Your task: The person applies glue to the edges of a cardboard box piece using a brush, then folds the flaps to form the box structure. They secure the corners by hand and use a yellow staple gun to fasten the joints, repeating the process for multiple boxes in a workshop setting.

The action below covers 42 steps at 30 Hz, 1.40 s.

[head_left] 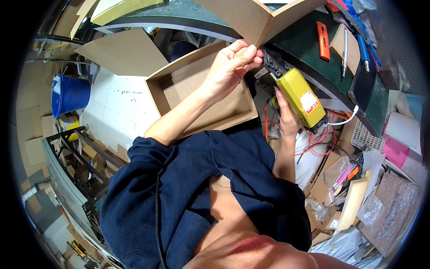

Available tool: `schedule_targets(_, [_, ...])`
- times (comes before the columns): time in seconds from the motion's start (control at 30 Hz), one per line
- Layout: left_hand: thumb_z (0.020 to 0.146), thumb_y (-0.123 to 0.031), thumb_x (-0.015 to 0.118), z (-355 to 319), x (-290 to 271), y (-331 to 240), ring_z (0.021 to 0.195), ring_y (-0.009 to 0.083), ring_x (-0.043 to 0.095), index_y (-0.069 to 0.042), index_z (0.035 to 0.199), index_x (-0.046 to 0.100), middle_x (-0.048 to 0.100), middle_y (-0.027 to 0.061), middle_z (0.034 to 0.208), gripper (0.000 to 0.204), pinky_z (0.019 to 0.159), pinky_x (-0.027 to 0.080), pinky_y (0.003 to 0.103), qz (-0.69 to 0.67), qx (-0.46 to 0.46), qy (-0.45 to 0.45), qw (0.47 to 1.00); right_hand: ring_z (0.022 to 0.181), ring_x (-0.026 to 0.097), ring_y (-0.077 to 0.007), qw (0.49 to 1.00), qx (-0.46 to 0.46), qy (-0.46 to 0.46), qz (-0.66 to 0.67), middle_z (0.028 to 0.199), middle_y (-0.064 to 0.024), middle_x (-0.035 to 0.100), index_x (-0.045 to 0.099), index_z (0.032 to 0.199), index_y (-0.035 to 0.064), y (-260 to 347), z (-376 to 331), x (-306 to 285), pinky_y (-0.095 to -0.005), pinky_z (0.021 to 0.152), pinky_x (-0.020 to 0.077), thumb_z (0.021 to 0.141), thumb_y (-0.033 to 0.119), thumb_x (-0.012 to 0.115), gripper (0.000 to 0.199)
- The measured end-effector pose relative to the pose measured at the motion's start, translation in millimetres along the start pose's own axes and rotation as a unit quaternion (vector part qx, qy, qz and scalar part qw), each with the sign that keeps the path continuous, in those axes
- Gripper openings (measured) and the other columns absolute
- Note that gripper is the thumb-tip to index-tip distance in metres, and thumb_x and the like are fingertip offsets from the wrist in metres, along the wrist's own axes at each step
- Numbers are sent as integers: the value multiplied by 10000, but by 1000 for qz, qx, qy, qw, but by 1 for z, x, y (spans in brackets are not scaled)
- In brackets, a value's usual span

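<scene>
My left hand is closed in a pinch at the lower corner of a brown wooden board piece, where two boards meet at an angle. In my right hand is a yellow and black nail gun, gripped from below. The gun's black nose lies close beside my left fingertips and the board corner; whether it touches the wood I cannot tell. Below my left forearm, a shallow open wooden box rests by my lap.
The dark green workbench holds an orange utility knife, a silver pen-like tool and blue-handled tools. A brown panel leans at left, near a blue bucket. Red hose and clutter lie at right.
</scene>
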State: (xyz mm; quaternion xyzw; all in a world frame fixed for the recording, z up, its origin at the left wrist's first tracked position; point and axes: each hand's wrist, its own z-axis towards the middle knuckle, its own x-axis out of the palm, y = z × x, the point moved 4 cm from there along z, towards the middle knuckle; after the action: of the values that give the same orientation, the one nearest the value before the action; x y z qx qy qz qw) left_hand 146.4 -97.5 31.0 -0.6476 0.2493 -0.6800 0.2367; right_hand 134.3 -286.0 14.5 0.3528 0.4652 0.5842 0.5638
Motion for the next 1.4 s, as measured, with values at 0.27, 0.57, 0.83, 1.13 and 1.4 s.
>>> schedule_targets(0.27, [928, -182, 618, 1, -1, 0, 861, 83, 648, -75, 991, 610, 683, 38, 943, 124, 836, 511, 232, 7, 2, -3, 1000, 896, 633, -180, 1000, -27, 0, -8, 988, -62, 690, 666, 1038, 15, 8, 4, 1, -321, 863, 437, 826, 66, 723, 225])
schedule_targets(0.57, [928, -190, 618, 0, 0, -1, 862, 82, 648, -78, 994, 613, 683, 31, 941, 131, 838, 511, 234, 19, 7, 7, 1000, 880, 627, -163, 1000, -20, 2, 12, 969, -54, 681, 655, 1038, 13, 6, 4, -1, -308, 822, 448, 825, 52, 721, 225])
schedule_targets(0.83, [923, -192, 626, 0, 0, -1, 862, 80, 649, -83, 986, 607, 683, 27, 933, 127, 837, 513, 230, 17, -4, -2, 1000, 863, 629, -154, 1000, -19, -5, 7, 962, -56, 676, 651, 1023, 8, 8, 5, -1, -285, 780, 464, 821, 39, 723, 216])
schedule_targets(1.13, [925, -219, 623, 0, 0, -1, 851, 64, 643, -93, 977, 609, 677, 7, 919, 137, 824, 503, 213, 36, 2, -1, 999, 837, 620, -147, 999, -31, -7, 10, 941, -55, 661, 642, 1013, 6, 11, 7, 0, -276, 750, 464, 814, 29, 727, 218])
schedule_targets(1.4, [927, -217, 621, 0, 0, -1, 851, 65, 642, -92, 968, 608, 679, 9, 923, 132, 828, 503, 214, 32, -3, -1, 999, 848, 622, -144, 999, -21, -6, 28, 945, -52, 663, 642, 1013, 6, 13, 7, 0, -274, 762, 464, 814, 27, 726, 216])
